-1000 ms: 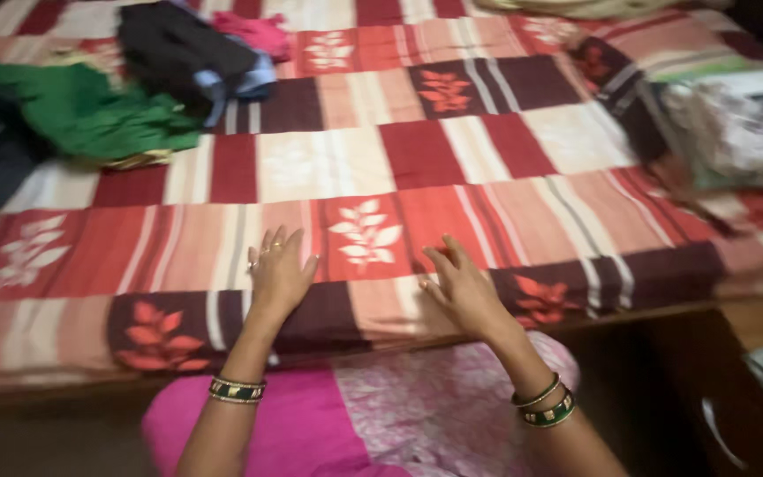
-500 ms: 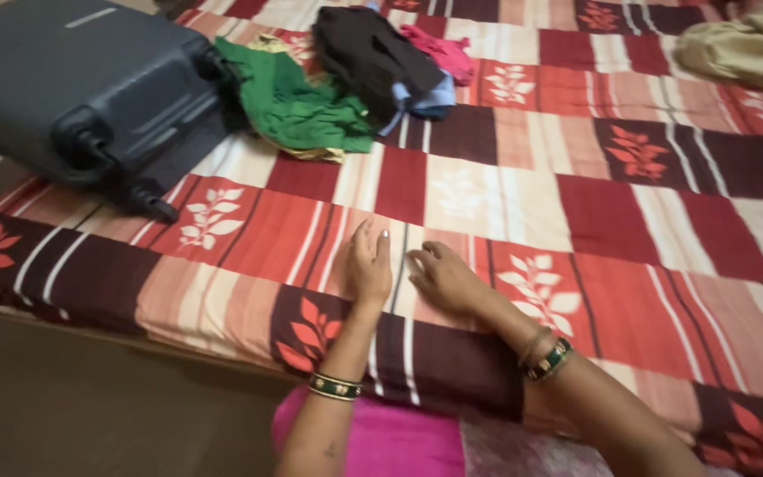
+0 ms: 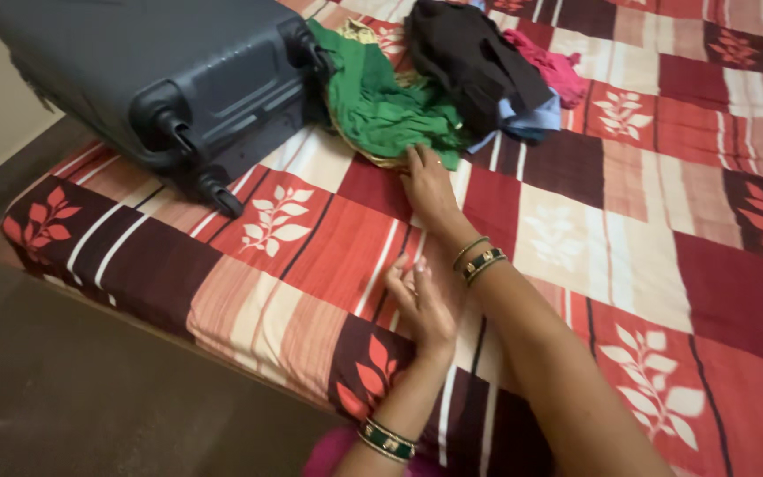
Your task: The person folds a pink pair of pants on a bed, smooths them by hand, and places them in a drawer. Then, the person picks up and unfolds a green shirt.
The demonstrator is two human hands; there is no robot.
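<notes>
R hand on green cloth; L hand flat on bed

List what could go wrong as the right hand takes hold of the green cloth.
1. The green cloth lies partly under the black garment; pulling with the right hand may drag the pile along.
2. Its far edge sits against the suitcase, near a wheel, so it could snag.
3. The left hand rests flat on the bedsheet, so only one hand would control the cloth.
</notes>
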